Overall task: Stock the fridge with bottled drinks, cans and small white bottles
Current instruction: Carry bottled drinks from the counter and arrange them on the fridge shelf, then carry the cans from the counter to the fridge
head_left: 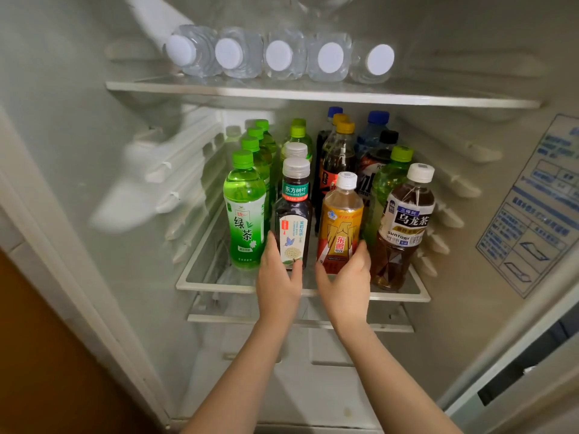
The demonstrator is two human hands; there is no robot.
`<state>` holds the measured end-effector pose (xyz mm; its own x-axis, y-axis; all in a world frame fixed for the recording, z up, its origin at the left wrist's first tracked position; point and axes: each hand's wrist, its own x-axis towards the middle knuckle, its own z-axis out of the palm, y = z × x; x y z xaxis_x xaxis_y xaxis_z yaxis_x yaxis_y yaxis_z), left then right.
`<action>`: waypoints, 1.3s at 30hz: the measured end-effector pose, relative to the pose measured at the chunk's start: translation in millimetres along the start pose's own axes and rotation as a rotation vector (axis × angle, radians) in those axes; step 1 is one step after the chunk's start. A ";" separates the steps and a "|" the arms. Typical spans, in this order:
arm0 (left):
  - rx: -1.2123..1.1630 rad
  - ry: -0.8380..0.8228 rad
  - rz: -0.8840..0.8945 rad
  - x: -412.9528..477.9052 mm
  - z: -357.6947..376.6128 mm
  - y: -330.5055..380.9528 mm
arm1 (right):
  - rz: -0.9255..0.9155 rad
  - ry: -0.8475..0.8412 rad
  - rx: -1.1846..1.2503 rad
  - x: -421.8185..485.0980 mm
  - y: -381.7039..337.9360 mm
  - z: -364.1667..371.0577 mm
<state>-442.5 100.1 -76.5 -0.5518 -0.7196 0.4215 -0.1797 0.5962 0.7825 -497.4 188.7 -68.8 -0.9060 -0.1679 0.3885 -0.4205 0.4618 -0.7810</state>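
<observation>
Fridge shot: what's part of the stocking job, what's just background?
Job: left hand gripping the dark jasmine-tea bottle; right hand gripping the orange-labelled plastic bottle; green-capped green tea bottles; brown oolong tea bottle; clear white-capped water bottles lying on the upper shelf.
Background: blue-printed white sticker on the right wall; white shelf-support ribs.

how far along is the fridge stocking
Done: five clear white-capped water bottles lie on the upper glass shelf; upright drinks crowd the lower shelf. In hand: left hand grips a dark tea bottle, right hand an orange-labelled bottle, both at the shelf's front. Left: no cans or small white bottles in view.
</observation>
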 end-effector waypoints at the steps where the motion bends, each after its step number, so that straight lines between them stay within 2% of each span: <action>1: -0.003 -0.013 -0.002 -1.4 -1.3 0.4 | -0.014 0.004 0.009 -7.0 0.7 -3.9; 4: -0.033 0.005 -0.005 -11.3 -6.4 1.5 | -0.113 -0.028 0.045 -33.0 5.8 -17.9; 9: -0.134 0.210 0.066 -38.8 -14.6 -4.8 | -0.253 -0.022 0.050 -51.5 25.9 -41.6; 12: -0.042 0.235 0.063 -53.6 -19.4 -9.8 | -0.265 0.016 0.018 -53.2 34.3 -53.9; 14: 0.152 0.214 0.049 -57.8 -22.5 -14.3 | -0.268 0.075 0.003 -49.8 37.1 -60.6; 18: 0.477 0.024 -0.101 -53.0 -35.4 -35.4 | -0.168 0.185 0.023 -25.3 38.0 -64.1; 20: 0.592 -0.042 -0.051 -53.2 -41.2 -48.0 | -0.112 0.199 0.043 -17.8 39.2 -62.2; 23: 0.638 -0.108 0.006 -55.0 -47.9 -54.2 | -0.071 0.195 0.045 -30.2 44.2 -59.7; 29: 0.568 -0.207 0.012 -51.8 -58.3 -45.7 | -0.128 -0.013 -0.013 -90.1 61.4 -68.8; 34: 0.365 -0.371 0.250 -94.6 -65.2 -40.6 | -0.082 -0.137 -0.060 -136.8 81.1 -95.4; 39: 0.069 -0.494 0.031 -166.3 -78.8 -64.8 | 0.123 -0.185 -0.110 -190.8 94.4 -125.3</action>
<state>-274.9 153.1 -161.2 -0.8745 -0.4567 0.1635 -0.2017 0.6489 0.7337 -358.2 373.5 -155.4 -0.9477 -0.2565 0.1896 -0.3078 0.5789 -0.7551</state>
